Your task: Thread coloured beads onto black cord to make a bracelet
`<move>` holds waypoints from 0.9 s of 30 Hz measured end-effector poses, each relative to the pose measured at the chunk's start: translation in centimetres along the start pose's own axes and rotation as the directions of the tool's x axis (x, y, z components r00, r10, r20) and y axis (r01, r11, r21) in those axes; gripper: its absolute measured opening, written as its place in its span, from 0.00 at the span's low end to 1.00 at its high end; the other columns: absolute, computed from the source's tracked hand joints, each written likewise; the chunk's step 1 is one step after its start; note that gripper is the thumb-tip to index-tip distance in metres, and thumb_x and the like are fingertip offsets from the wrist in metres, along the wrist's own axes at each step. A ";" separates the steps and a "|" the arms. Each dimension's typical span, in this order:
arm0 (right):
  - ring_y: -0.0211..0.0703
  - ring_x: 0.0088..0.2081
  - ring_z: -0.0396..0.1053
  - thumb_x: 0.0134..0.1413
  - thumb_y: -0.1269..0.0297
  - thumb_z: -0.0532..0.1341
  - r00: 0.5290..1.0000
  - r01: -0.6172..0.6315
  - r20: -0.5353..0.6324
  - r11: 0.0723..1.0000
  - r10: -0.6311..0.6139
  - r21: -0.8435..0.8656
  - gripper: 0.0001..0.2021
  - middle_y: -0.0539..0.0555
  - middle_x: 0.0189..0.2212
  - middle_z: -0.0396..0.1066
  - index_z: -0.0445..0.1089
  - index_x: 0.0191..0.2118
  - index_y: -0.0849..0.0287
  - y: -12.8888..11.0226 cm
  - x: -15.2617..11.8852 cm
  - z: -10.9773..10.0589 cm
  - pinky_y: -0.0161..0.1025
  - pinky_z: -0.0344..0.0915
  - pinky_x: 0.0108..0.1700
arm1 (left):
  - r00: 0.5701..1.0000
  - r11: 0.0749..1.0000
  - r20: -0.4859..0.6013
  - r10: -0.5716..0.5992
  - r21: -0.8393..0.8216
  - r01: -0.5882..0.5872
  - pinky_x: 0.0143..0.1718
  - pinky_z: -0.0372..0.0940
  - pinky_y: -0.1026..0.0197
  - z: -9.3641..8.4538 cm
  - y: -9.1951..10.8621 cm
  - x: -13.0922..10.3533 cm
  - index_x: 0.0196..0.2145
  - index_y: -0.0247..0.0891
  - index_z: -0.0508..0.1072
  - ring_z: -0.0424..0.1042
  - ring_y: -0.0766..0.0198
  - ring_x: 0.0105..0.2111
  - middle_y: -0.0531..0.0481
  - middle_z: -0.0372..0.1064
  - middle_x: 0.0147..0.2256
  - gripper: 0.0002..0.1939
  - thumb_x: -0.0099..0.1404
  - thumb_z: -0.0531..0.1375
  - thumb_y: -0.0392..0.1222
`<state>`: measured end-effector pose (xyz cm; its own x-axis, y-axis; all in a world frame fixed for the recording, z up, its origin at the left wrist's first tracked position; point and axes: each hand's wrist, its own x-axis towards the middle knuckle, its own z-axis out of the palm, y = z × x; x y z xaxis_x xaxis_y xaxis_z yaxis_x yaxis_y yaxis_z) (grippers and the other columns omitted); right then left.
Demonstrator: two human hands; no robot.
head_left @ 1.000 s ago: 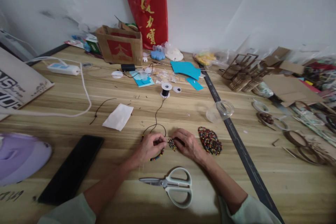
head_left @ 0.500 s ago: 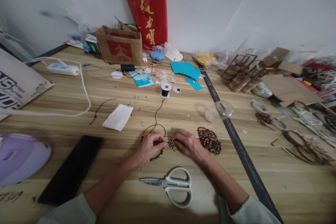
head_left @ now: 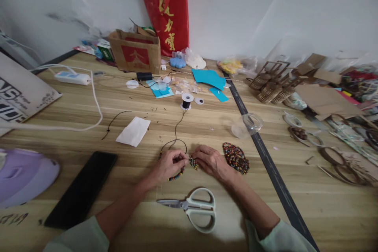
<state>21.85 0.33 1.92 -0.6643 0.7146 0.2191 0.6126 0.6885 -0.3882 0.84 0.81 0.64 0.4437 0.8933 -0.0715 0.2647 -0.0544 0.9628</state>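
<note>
My left hand (head_left: 172, 164) pinches the black cord (head_left: 175, 130), which runs back to a white spool (head_left: 186, 101) of black cord. A curved string of coloured beads (head_left: 176, 176) shows under and beside that hand. My right hand (head_left: 210, 160) is closed on the end of a small bunch of beads (head_left: 193, 163), close to my left fingertips. Right of it lies a coiled pile of beaded strings (head_left: 235, 158). Scissors with pale green handles (head_left: 201, 210) lie in front of my hands, blades pointing left.
A black phone-like slab (head_left: 82, 190), a purple object (head_left: 28, 177) and white paper (head_left: 134, 131) lie at the left. Further back are a cardboard box (head_left: 136, 52), a red bag (head_left: 169, 15) and blue sheets (head_left: 209, 78). Clear round containers (head_left: 247, 125) stand to the right, near small woven baskets (head_left: 270, 82).
</note>
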 end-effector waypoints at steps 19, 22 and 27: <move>0.43 0.36 0.65 0.66 0.68 0.50 0.999 0.033 -0.039 0.998 -0.036 -0.052 0.09 0.56 0.33 0.67 0.67 0.39 0.59 0.2 -0.1 0.4 0.39 0.65 0.40 | 1.000 1.000 -0.016 0.010 0.029 -0.009 0.26 0.60 0.67 0.0 0.0 0.0 0.24 0.34 0.71 0.66 0.67 0.24 0.51 0.68 0.22 0.06 0.56 0.58 0.38; 0.43 0.38 0.66 0.66 0.68 0.51 0.993 0.033 -0.115 0.998 -0.026 0.058 0.08 0.57 0.35 0.68 0.66 0.41 0.59 -0.1 -0.2 0.6 0.39 0.66 0.41 | 1.000 1.000 -0.017 0.012 0.021 -0.012 0.26 0.60 0.67 0.0 0.0 0.0 0.25 0.34 0.71 0.66 0.67 0.24 0.51 0.68 0.22 0.06 0.56 0.58 0.38; 0.41 0.35 0.67 0.65 0.68 0.52 0.974 0.066 -0.228 0.963 -0.005 0.261 0.06 0.56 0.33 0.68 0.66 0.40 0.58 -1.0 -0.1 1.3 0.37 0.66 0.38 | 1.000 1.000 0.000 0.019 0.009 -0.019 0.27 0.60 0.66 -0.1 -0.2 0.0 0.25 0.34 0.71 0.65 0.67 0.24 0.51 0.68 0.22 0.07 0.56 0.58 0.39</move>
<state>20.72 -0.62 1.09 -0.5525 0.7203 0.4195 0.4339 0.6782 -0.5931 0.77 0.88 0.49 0.4492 0.8919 -0.0529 0.2639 -0.0758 0.9616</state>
